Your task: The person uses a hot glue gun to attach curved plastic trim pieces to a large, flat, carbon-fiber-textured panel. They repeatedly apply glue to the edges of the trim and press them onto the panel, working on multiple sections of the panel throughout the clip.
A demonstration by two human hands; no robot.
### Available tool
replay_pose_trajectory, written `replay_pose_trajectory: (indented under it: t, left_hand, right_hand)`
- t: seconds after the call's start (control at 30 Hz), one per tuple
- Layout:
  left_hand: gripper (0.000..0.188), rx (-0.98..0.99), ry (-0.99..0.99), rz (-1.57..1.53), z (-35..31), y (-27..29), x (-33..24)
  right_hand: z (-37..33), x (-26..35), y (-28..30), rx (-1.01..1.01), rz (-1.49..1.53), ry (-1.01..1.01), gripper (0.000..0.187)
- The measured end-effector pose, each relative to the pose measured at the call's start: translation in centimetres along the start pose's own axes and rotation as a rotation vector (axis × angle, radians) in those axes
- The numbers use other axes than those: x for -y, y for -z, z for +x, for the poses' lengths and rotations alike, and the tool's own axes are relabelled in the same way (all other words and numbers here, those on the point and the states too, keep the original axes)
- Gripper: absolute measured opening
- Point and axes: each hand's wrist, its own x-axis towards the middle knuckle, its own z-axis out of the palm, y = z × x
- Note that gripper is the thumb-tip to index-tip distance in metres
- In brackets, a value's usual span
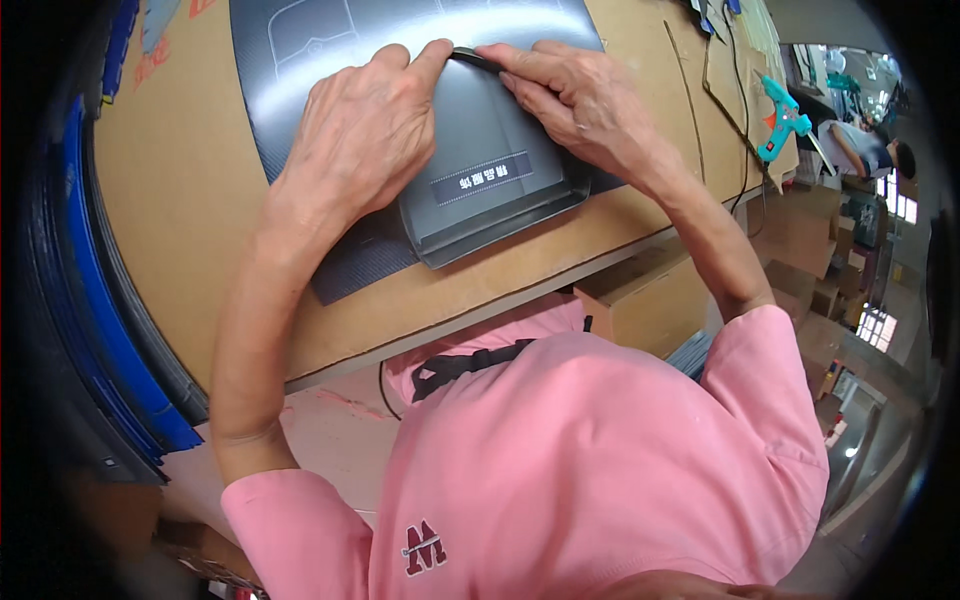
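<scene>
A dark grey, shallow tray-like piece (475,130) with a printed label strip and a raised near edge lies in front of me. Beneath it is a larger dark, glossy sheet (420,25) with pale outlines. At the piece's far end is a short black strip (474,60), held between my two hands. My left hand (365,125) pinches its left end, thumb and forefinger together. The fingers of my right hand (585,105) close on the right end, and its palm side rests along the grey piece. What lies under the fingertips is hidden.
The brown worktable (165,190) has its front edge close to my body. A teal glue gun (780,120) and a dark cable (722,100) lie at the right. Blue-edged panels (120,340) stand along the left. Cardboard boxes (800,225) and another person (862,148) are farther right.
</scene>
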Motion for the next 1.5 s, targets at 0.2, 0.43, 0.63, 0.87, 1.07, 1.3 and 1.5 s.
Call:
replay_pose_trajectory:
  t: [0.2,0.43,0.63,0.87,1.07,1.3,1.5]
  left_hand:
    - [0.049,-0.025,0.026,0.028,-0.2,0.0,-0.4]
    - [0.051,0.027,-0.020,0.044,-0.1,0.2,-0.2]
    - [0.044,0.004,-0.026,0.040,-0.1,0.2,-0.5]
    - [0.052,0.081,0.034,0.088,0.4,0.9,-0.1]
    - [0.047,0.043,0.049,0.006,0.2,1.0,-0.1]
    - [0.050,0.157,0.270,-0.565,0.4,1.1,1.2]
    - [0.046,0.010,0.415,-0.857,-0.4,1.6,0.4]
  right_hand:
    - [1.4,-0.6,0.1,0.140,0.056,-0.027,0.032]
    - [1.1,0.1,0.9,0.259,0.194,-0.112,0.034]
    - [0.4,-1.0,-0.9,0.049,0.078,-0.036,0.032]
    - [1.6,-0.7,0.6,0.172,0.065,-0.084,0.033]
    - [1.4,-0.1,0.5,0.166,0.001,-0.094,0.033]
    - [1.2,0.1,0.3,0.184,-0.020,-0.069,0.035]
    - [1.1,-0.3,0.6,0.143,0.056,-0.051,0.036]
